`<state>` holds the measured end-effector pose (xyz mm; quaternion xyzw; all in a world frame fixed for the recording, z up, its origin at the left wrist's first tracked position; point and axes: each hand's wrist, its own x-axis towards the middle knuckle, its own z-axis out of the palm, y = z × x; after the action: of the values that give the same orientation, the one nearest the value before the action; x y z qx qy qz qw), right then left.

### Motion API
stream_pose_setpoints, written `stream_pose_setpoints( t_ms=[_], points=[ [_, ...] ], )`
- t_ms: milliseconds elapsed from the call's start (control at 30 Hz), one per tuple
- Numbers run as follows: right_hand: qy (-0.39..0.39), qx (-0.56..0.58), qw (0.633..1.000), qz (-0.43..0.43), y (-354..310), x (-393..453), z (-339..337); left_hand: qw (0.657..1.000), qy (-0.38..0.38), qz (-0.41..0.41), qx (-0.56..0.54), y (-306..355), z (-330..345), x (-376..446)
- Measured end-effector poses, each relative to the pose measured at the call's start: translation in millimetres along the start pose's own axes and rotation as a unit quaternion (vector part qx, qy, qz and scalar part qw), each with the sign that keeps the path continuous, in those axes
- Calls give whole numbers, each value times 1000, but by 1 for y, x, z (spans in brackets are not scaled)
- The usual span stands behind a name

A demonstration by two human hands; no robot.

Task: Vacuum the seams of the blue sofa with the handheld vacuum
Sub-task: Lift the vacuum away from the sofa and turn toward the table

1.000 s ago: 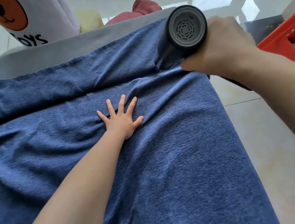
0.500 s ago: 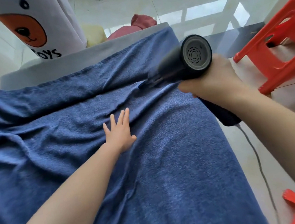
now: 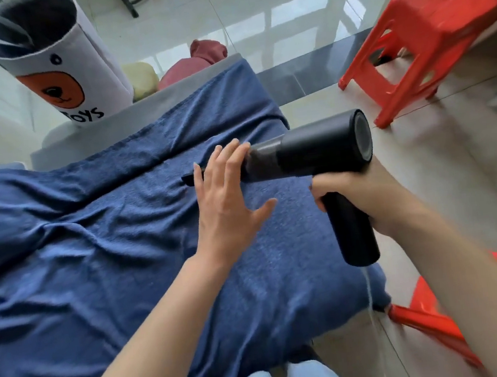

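The blue sofa (image 3: 100, 269) fills the left and middle of the view, its fabric wrinkled, with a seam running across near the back. My right hand (image 3: 363, 193) grips the handle of the black handheld vacuum (image 3: 314, 152), which is raised above the sofa's right edge with its narrow nozzle pointing left. My left hand (image 3: 226, 197) hovers over the sofa with straight, spread fingers, its fingertips at the vacuum's nozzle end. The nozzle tip shows just left of my fingers.
A white toy bin (image 3: 50, 62) with a bear face stands behind the sofa at the upper left. A red plastic stool (image 3: 423, 38) sits on the tiled floor at the upper right, another red stool (image 3: 444, 314) at the lower right. A thin cord (image 3: 370, 298) hangs from the vacuum handle.
My right hand has lifted the vacuum off the seam and pulled it back to the right. My left hand has left the fabric and risen to the nozzle. The view has pulled back.
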<state>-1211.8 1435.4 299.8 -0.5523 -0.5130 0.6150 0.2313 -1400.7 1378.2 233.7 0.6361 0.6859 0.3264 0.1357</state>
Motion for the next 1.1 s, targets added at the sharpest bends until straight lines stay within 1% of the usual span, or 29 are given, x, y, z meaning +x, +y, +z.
stream_pose_setpoints(
  t_ms=[33, 133, 233, 333, 433, 500, 533, 600, 633, 700, 800, 967, 1033, 1100],
  points=[
    [-8, 14, 1000, 11, -1, -11, -2, 1000, 6, 13, 3, 9, -7, -3],
    [-34, 70, 996, 38, -4, -63, -7, 997, -5, 70, 29, 46, -30, -20],
    [-32, 122, 990, 55, -1, -118, -7, 991, -9, 123, 44, 73, -46, -43],
    [-26, 133, 989, 63, 13, -169, -1, 990, -39, 127, 49, 90, -58, -72],
    [29, 183, 979, 84, 34, -225, 12, 984, -99, 143, 47, 105, -66, -109],
    [106, 227, 963, 97, 50, -261, 23, 977, -127, 164, 51, 118, -72, -135],
    [153, 220, 958, 98, 59, -275, 25, 974, -136, 171, 58, 123, -73, -145],
    [241, 150, 954, 97, 77, -302, 31, 971, -148, 175, 71, 135, -76, -165],
    [278, 92, 951, 100, 84, -314, 34, 969, -155, 176, 74, 142, -76, -173],
    [347, -18, 932, 104, 97, -343, 41, 965, -175, 181, 77, 161, -76, -193],
    [424, -80, 895, 114, 118, -386, 49, 951, -204, 211, 96, 190, -74, -220],
    [473, -76, 859, 180, 157, -448, 41, 915, -249, 294, 120, 238, -53, -267],
    [475, -67, 853, 205, 174, -476, 33, 902, -261, 322, 115, 256, -40, -290],
    [476, -48, 852, 211, 191, -504, 25, 897, -265, 336, 111, 273, -28, -313]
  ],
)
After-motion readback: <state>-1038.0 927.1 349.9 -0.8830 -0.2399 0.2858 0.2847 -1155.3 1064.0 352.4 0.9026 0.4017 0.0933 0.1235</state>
